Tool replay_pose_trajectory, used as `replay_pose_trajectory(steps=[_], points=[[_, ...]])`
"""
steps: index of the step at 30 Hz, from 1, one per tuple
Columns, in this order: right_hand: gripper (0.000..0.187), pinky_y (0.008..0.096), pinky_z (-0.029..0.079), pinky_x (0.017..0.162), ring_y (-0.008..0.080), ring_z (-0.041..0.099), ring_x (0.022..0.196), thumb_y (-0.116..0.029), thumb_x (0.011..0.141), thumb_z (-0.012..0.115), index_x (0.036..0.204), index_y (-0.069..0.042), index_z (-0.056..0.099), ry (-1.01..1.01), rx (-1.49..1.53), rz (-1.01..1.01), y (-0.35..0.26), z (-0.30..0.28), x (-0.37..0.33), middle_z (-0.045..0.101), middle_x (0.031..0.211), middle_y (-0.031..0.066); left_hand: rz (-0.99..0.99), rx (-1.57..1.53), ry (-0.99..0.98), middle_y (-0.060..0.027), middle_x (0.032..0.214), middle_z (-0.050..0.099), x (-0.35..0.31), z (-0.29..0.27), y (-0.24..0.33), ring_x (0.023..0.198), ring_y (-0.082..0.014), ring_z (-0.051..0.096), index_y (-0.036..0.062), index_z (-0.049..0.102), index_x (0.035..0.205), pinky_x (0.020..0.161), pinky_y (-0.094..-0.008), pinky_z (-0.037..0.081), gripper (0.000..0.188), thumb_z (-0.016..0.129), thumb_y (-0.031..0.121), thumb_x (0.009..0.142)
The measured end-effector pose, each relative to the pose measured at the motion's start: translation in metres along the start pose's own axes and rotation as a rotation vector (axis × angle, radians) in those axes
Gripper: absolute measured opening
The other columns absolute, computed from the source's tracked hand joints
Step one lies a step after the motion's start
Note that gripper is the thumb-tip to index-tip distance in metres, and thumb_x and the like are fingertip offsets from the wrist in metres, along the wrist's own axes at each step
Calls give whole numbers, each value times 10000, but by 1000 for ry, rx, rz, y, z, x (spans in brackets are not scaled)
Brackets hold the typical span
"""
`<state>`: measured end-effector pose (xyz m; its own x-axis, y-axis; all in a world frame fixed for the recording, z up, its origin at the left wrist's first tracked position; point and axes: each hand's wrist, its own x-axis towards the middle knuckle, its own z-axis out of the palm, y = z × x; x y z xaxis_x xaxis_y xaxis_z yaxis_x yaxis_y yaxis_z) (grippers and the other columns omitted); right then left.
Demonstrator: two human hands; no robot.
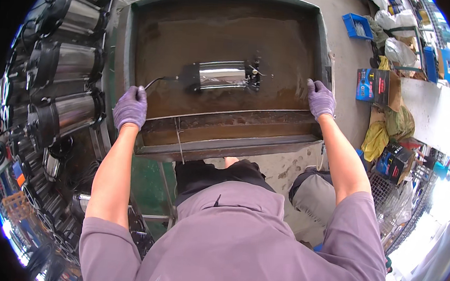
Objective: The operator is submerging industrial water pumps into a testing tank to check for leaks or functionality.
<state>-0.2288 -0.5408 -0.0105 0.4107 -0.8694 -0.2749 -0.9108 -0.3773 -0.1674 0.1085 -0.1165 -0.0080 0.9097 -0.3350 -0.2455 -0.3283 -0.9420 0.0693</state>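
Purple-gloved, the left hand [131, 107] pinches a black cable [157, 80] leading to a silver cylinder [223, 75], which lies in brown water [190, 39] ahead of and between both hands; the right hand [321, 100] curls at the tank rim [324, 48], whether gripping I cannot tell.

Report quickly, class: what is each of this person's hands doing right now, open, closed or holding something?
Left hand: closed, apparently holding the black cable.
Right hand: curled at the tank's right rim; whether it grips cannot be told.
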Motion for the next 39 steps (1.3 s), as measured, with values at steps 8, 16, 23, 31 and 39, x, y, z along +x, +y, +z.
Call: replay_pose_trajectory(steps=[8, 16, 23, 31, 39], points=[[512, 533, 511, 950, 420, 661, 1106, -582, 1009, 455, 1123, -151, 707, -93, -82, 79, -10, -12, -4, 722, 1127, 202, -15, 32, -20, -213, 988, 709, 2, 0, 6, 983, -455, 657, 109, 641, 1005, 830, -564, 508, 437, 441, 496, 1045], [487, 525, 518, 942, 413, 662, 1106, -547, 1017, 454, 1118, -148, 714, -110, -73, 84, -10, -15, -4, 722, 1134, 190, -21, 38, 5, -218, 956, 711, 2, 0, 7, 954, -471, 658, 116, 644, 1001, 813, -572, 511, 423, 461, 495, 1036], [486, 523, 520, 941, 417, 663, 1098, -542, 1019, 450, 1114, -146, 716, -116, -63, 83, -11, -14, -3, 723, 1133, 185, -30, 20, 1, -218, 970, 715, 1, -1, 7, 956, -468, 660, 114, 654, 997, 814, -569, 511, 419, 464, 484, 1037], [494, 527, 522, 929, 420, 664, 1088, -536, 1028, 439, 1101, -132, 714, -105, -78, 70, -9, -12, -2, 723, 1119, 195, -38, 19, -7, -220, 957, 711, 2, 2, 6, 944, -470, 658, 113, 653, 995, 811, -566, 511, 416, 466, 483, 1037], [482, 529, 521, 931, 415, 664, 1092, -524, 1030, 444, 1098, -129, 712, -101, -67, 55, -8, -11, -1, 724, 1119, 189, -27, 19, 25, -219, 965, 711, 2, 3, 5, 941, -469, 658, 103, 653, 982, 809, -566, 511, 410, 483, 473, 1035]])
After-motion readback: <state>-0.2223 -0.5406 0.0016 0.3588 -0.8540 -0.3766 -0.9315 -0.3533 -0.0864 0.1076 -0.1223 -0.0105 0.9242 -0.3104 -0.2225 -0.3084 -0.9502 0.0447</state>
